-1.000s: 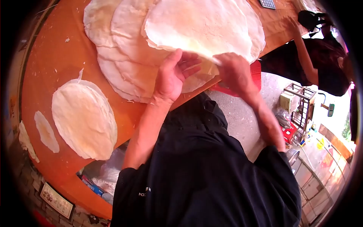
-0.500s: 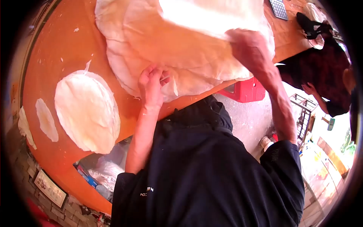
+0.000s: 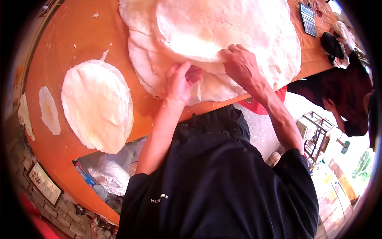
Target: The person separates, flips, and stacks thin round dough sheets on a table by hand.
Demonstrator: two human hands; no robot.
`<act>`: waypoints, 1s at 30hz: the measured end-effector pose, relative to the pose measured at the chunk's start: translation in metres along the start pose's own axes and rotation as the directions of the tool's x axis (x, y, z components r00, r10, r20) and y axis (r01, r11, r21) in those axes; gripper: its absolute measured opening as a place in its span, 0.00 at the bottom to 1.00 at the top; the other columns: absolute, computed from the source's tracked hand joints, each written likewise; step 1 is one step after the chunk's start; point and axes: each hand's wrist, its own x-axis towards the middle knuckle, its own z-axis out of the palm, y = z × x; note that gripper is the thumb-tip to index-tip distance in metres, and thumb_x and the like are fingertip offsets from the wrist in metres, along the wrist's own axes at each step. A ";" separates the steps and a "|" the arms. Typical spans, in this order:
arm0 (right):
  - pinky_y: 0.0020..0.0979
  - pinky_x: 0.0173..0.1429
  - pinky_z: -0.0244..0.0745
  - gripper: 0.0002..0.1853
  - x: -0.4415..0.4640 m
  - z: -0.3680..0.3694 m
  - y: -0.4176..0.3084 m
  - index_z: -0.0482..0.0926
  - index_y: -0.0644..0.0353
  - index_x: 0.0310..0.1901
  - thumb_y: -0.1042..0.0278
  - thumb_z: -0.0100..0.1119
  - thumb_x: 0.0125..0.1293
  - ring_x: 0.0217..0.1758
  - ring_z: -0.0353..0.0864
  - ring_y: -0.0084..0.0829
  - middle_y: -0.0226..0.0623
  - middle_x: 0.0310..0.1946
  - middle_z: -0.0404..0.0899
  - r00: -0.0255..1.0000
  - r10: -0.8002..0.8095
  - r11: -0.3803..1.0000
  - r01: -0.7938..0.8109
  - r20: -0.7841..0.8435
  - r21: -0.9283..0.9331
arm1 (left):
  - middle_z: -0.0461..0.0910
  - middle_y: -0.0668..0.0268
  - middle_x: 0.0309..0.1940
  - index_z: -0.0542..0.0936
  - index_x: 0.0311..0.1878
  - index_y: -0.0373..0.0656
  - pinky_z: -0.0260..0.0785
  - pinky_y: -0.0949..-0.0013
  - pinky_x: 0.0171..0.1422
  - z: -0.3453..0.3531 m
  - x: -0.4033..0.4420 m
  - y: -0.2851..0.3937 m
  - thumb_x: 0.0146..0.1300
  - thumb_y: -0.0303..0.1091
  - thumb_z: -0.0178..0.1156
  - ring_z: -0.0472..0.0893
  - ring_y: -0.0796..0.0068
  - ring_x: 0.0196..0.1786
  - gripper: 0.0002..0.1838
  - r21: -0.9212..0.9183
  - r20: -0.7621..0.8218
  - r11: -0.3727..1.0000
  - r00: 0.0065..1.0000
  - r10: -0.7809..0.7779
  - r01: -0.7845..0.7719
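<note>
- Compared with half a second ago, our right hand (image 3: pixel 242 65) has come nearer to our left hand (image 3: pixel 181 81), and the large, pale, round, thin dough sheet (image 3: pixel 227 32) now shows a clear near edge between them.
- Our left hand has shifted inward, and more of the black rectangular calculator (image 3: pixel 308 19) has come into view.
- The dough sheet lies on top of a spread of similar pale, wrinkled sheets (image 3: pixel 145 59) on the orange worktop (image 3: pixel 87 36).
- Under the worktop we see crumpled, see-through plastic bags (image 3: pixel 109 175) beside a blue box (image 3: pixel 85 174); we cannot tell what either holds.
- Our right arm reaches forward, palm down, its fingers pinching the sheet's near edge.
- Our left hand is turned thumb up, fingers loosely curled and parted from the thumb, just beside that edge; we cannot tell whether they touch it.
</note>
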 end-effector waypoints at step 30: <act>0.39 0.39 0.78 0.10 0.013 -0.131 0.005 0.82 0.52 0.41 0.70 0.54 0.59 0.33 0.82 0.44 0.41 0.35 0.82 0.979 0.003 0.891 -0.095 -0.203 -0.443 | 0.80 0.55 0.44 0.71 0.54 0.37 0.76 0.67 0.50 0.031 -0.009 -0.007 0.68 0.30 0.53 0.82 0.66 0.47 0.14 0.250 0.053 0.966 0.996 -0.077 0.061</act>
